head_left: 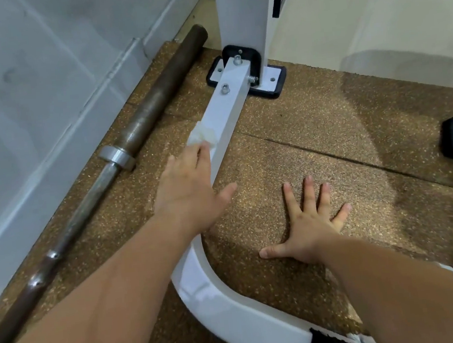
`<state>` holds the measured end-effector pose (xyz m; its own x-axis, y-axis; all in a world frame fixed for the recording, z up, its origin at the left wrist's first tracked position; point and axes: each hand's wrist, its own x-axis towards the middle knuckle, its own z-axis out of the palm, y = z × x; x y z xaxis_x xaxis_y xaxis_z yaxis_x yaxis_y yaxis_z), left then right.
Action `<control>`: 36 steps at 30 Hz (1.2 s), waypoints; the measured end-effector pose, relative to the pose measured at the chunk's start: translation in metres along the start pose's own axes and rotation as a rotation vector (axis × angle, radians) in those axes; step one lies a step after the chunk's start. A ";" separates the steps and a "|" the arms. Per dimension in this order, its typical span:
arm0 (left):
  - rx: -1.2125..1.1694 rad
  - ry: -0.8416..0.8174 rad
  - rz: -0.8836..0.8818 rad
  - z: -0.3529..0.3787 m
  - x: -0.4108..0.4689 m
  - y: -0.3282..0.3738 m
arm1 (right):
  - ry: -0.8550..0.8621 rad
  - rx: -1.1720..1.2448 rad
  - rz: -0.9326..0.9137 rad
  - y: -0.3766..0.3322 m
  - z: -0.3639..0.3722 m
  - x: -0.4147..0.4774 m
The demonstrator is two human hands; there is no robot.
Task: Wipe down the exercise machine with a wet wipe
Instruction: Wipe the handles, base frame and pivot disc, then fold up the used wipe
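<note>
White-painted steel exercise machine (240,12) is standing on a speckled brown rubber floor mat (312,124), with its broad upright rising out of the top of view. A white square-tube floor rail (226,110) is running from the base of the upright toward the camera, fixed there with two silver bolts (225,88), then curving off to the right at the bottom of view. A black-rimmed white foot plate (269,83) is sitting under the upright, and a second like it is lying well apart at the right edge. Crumpled white wet wipe (202,135) is lying on the left upper edge of the rail, about midway along it. The left hand (185,186) is pressing down on the wipe with fingers stretched forward and straight, thumb reaching out across the rail to the right. The fingertips are blurring into the wipe, so no curl is showing. The right hand (311,232) is resting flat on the mat just right of the rail, palm down, all fingers splayed and holding nothing. A long rust-brown steel barbell (142,118) is lying on the mat to the left, along the foot of a pale grey panelled wall (45,78).
</note>
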<state>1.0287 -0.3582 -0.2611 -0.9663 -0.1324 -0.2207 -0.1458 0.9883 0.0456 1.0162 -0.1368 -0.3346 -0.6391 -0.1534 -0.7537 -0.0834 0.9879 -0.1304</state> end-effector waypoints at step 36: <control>-0.562 -0.130 0.001 0.033 -0.383 0.056 | 0.122 0.704 -0.487 -0.027 0.117 -0.267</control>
<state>1.3975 -0.2492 -0.2064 -0.9376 -0.0860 -0.3368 -0.2698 0.7912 0.5488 1.2786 -0.1250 -0.2058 -0.7364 -0.5130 -0.4410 0.0980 0.5641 -0.8199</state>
